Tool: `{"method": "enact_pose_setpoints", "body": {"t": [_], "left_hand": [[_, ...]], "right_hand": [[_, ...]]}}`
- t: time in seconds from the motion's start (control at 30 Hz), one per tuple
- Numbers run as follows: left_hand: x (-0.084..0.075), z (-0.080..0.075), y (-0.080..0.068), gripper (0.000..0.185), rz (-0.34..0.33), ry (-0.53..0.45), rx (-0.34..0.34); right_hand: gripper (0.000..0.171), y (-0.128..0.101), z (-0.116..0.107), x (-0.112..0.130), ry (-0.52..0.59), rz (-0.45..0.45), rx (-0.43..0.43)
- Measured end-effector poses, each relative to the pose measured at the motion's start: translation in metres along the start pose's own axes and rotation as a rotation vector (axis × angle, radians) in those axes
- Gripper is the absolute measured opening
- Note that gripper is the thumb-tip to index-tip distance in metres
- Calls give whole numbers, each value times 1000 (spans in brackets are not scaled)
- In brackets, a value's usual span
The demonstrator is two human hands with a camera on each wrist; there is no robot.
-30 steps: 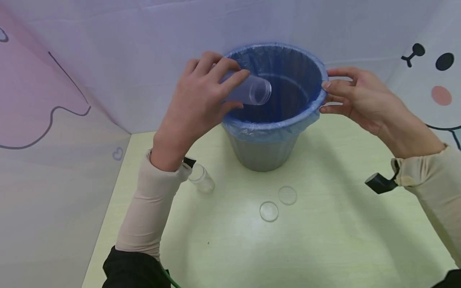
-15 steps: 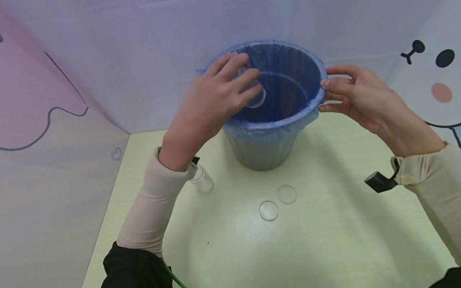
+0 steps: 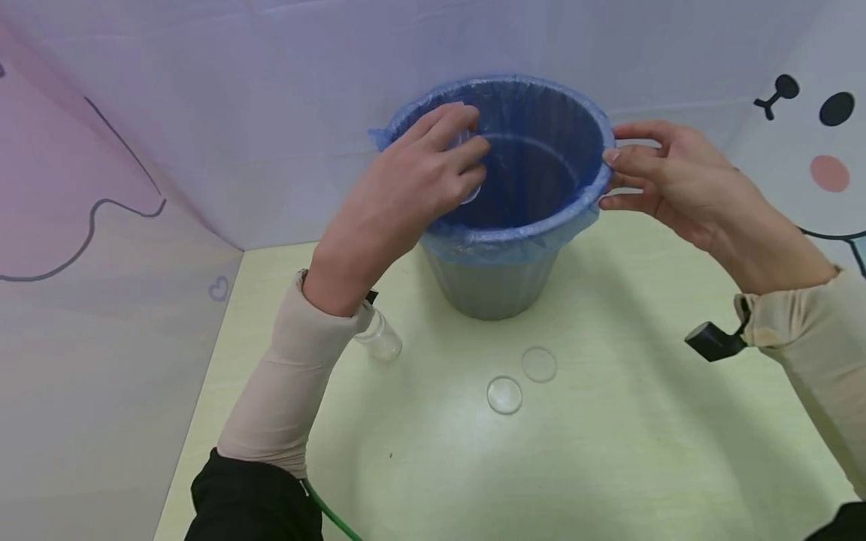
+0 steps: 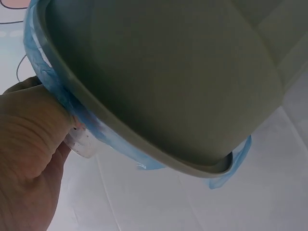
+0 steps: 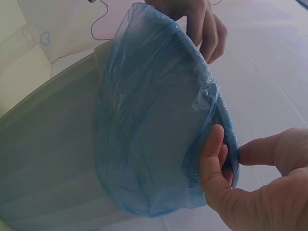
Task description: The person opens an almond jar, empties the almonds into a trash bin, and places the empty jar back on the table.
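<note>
My left hand [image 3: 409,176] grips a clear plastic jar [image 4: 83,143] over the left part of the bin's mouth. In the head view my fingers hide most of that jar, and only a bit of its edge shows below them. The grey bin [image 3: 490,289] stands upright on the table, lined with a blue plastic bag [image 3: 524,252] folded over its rim. With thumb and fingers, my right hand [image 3: 679,188] pinches the bin's lined rim on the right side. The right wrist view shows the thumb on one side of the rim and the fingers on the other.
A second clear jar [image 3: 382,342] stands on the table [image 3: 609,443] near my left wrist, partly behind the sleeve. Two clear round lids [image 3: 504,395] lie in front of the bin. Pale printed cloth [image 3: 271,113] hangs close behind and beside the table.
My left hand has moved slightly right and turned over, tipping the jar from lying sideways to mostly hidden behind the fingers. My right hand stays on the rim.
</note>
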State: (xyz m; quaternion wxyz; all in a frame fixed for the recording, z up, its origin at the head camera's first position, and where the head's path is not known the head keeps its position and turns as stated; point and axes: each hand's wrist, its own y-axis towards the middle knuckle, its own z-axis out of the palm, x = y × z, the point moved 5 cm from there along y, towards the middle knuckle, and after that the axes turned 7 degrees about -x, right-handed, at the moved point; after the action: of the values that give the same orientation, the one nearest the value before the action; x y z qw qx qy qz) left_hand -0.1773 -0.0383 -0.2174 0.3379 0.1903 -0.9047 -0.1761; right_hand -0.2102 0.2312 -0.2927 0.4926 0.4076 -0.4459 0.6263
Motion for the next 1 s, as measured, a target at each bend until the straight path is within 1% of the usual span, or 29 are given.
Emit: {"method": "enact_pose_setpoints", "body": {"t": [0.07,0.1,0.3,0.43,0.6,0.63,0.67,0.73,0.77,0.87,0.93,1.0], "left_hand": [[0,3,-1,47,4,2,24],[1,5,-2,47,0,-3,26],[6,3,-5,50,-58,-76,-57],[9,3,-7,46,-84,-121,-69],[11,1,-11,49,-124,-158,-80],[12,1,-12,49,-135,-160,-80],[13,1,-14,43,-145,-157,-75],[15,1,-17,33,-172,-152,-59],[17,1,-18,34,-190,-150,-49],[21,1,-24,52,-245,-149,-40],[25,2,-28,54,-289,-167,-41],[27,2,-32,54,-328,-192,-57]], "right_hand": [[62,0,-1,0,7,3,2],[63,0,-1,-1,9,3,3],[59,0,-1,0,10,-9,9],[60,0,-1,0,6,-9,8],[62,0,-1,-1,1,-5,2],[62,0,-1,-1,-1,-4,2],[62,0,-1,-1,-2,-3,1],[62,0,-1,-1,-5,-2,0],[62,0,-1,0,-5,-2,-1],[61,0,0,-1,-6,-3,-1],[61,0,0,-1,-6,-4,-2],[61,0,-1,-1,-9,-4,-4]]}}
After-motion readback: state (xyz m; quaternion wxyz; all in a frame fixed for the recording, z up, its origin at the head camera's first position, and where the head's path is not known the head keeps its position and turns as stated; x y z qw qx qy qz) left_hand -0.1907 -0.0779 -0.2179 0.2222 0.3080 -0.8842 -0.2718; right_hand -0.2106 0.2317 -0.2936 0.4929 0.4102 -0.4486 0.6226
